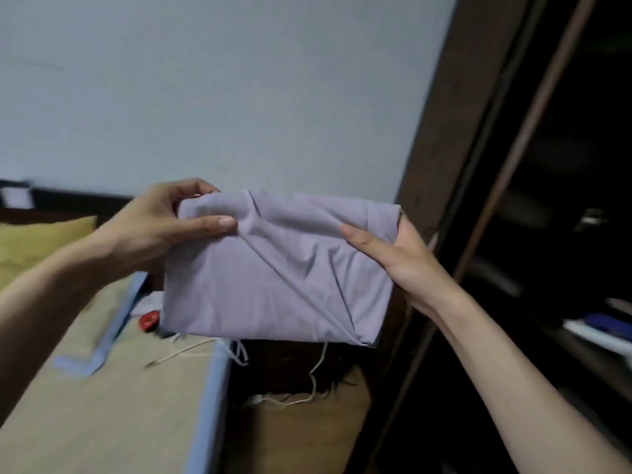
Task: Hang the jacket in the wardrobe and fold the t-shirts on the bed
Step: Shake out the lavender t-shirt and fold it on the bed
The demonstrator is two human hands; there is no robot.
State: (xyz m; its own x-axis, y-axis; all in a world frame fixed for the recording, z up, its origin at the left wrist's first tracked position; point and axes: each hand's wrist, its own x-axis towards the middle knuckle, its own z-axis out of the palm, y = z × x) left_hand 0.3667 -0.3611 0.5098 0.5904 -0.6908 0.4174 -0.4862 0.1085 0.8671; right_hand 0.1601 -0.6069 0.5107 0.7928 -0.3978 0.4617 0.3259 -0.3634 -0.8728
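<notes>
A lilac t-shirt (pixel 273 275), folded into a rough rectangle, hangs in the air in front of me, beyond the bed's end. My left hand (pixel 164 227) pinches its upper left corner, thumb on the front. Its upper right edge is gripped by my right hand (pixel 400 258), thumb across the cloth. The bed (pixel 113 398), with a beige sheet and blue trim, lies at the lower left. The dark wooden wardrobe (pixel 533 234) stands open on the right, its inside dim. No jacket shows.
A yellow pillow (pixel 37 244) rests at the bed's far left. A red round object (pixel 149 321) and white cords (pixel 314 374) lie between bed and wall. Flat items (pixel 598 331) sit on a wardrobe shelf. The pale wall is behind.
</notes>
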